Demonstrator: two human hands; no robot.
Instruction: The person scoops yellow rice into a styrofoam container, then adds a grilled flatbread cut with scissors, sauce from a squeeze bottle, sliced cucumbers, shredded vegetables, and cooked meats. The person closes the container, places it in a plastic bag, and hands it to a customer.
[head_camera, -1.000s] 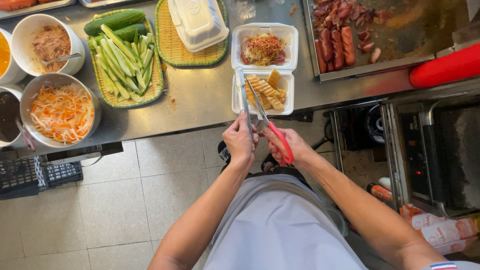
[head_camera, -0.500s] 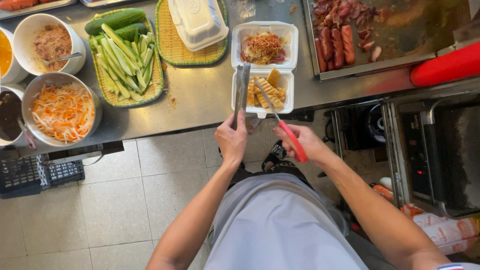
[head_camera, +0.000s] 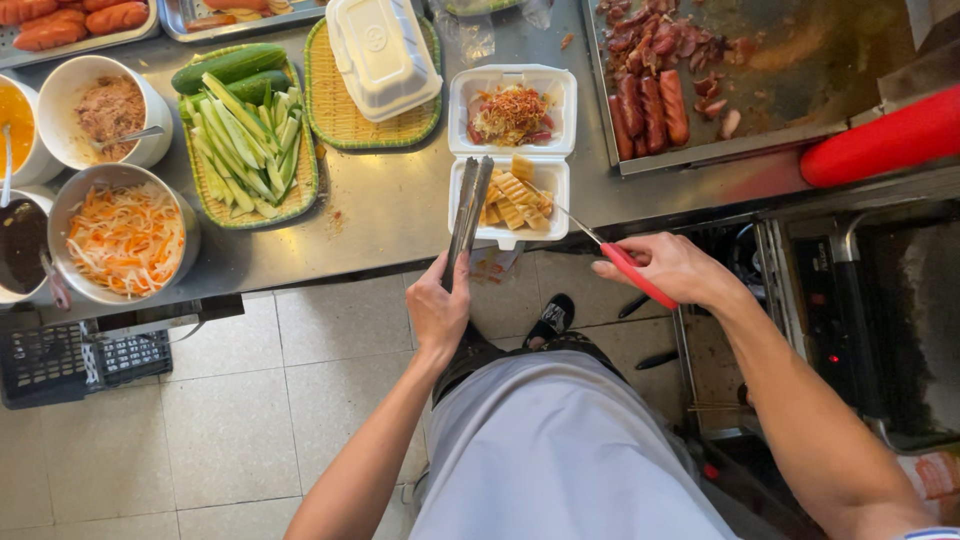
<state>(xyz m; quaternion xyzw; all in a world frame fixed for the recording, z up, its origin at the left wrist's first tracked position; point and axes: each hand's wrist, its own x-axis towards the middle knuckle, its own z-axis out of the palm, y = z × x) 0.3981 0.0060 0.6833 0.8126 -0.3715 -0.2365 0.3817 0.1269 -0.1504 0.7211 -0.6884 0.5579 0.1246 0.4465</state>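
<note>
Foam box (head_camera: 511, 150) open at desk (head_camera: 390, 215) front edge, cut pieces in near half. Left hand (head_camera: 437, 308) clenched on metal tongs (head_camera: 468, 208) over box rim; right hand (head_camera: 672, 267) grasping red-handled scissors (head_camera: 612, 253) beside it. Cucumber tray (head_camera: 245, 135) left, griddle (head_camera: 745, 75) right; bare desk between.

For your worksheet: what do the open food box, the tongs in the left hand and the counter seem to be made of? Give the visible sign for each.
Food box: probably foam plastic, matt white with thick soft-edged walls. Tongs: metal, likely steel, grey with a dull sheen. Counter: sheet metal, probably stainless steel, with a brushed grey surface and faint reflections.
</note>
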